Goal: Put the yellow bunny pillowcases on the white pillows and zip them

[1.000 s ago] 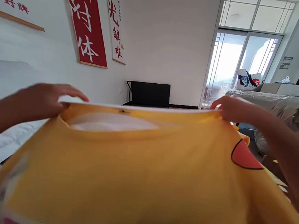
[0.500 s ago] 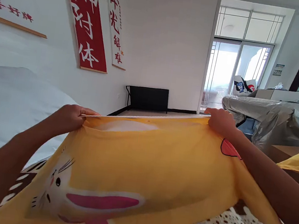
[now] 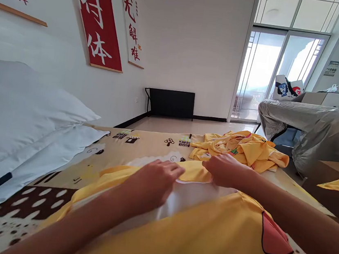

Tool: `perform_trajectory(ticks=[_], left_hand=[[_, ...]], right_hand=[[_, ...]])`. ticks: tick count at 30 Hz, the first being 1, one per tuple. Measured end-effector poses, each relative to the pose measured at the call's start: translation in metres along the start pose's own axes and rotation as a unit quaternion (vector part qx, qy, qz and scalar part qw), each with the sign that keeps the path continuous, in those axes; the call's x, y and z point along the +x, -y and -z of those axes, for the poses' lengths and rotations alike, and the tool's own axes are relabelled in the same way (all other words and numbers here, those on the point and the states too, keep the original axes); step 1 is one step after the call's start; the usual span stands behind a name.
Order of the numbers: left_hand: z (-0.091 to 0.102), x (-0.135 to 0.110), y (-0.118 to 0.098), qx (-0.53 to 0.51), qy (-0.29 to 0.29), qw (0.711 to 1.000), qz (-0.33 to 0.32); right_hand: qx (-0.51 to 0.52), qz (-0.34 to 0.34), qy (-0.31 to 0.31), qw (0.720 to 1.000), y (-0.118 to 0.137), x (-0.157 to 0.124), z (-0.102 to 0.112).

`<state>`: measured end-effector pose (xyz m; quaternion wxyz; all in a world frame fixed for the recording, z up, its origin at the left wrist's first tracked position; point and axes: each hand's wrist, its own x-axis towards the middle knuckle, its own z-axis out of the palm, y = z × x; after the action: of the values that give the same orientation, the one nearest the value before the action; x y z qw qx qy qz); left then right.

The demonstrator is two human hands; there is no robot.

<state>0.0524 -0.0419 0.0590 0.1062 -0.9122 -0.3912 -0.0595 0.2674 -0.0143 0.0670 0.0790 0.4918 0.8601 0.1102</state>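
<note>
Yellow top [image 3: 173, 243]: since the earlier frame, it has been lowered toward the bed [image 3: 149, 141] and the two hands have been brought closer together.
Pillow [image 3: 19, 112]: set on the bed at the left, apart from the top.
Left hand [image 3: 154, 185]: fingers loosely curled over the white inner face [image 3: 192, 193]; whether cloth is pinched cannot be told.
Top's middle: in front of the wearer, over the bed, its far edge folded; it is judged light, soft and limp, hardly slippery or fragile, and likely to sag where unsupported.
Right hand [image 3: 226, 170]: closed, apparently with that far edge pinched; a grip there, widely spaced, should tension the cloth best.
Yellow clothing heap [image 3: 243, 150]: left crumpled just beyond the right hand.
</note>
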Motion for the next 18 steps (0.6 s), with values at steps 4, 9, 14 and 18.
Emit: perform_trajectory(ticks=[4, 9, 14, 18], left_hand=[[-0.006, 0.027, -0.056, 0.038, -0.013, 0.987, -0.156], [-0.043, 0.04, -0.062, -0.02, 0.033, 0.992, -0.123], [-0.043, 0.051, -0.062, -0.05, 0.157, 0.977, -0.133], [-0.019, 0.09, -0.077, 0.01, 0.247, 0.955, -0.166]], right_hand=[[-0.008, 0.004, -0.089, 0.996, 0.005, 0.015, 0.017], [0.033, -0.108, -0.258, 0.96, -0.008, 0.018, 0.003], [0.134, -0.189, -0.36, 0.904, -0.015, 0.008, -0.052], [0.221, -0.239, -0.282, 0.903, -0.033, -0.006, -0.088]])
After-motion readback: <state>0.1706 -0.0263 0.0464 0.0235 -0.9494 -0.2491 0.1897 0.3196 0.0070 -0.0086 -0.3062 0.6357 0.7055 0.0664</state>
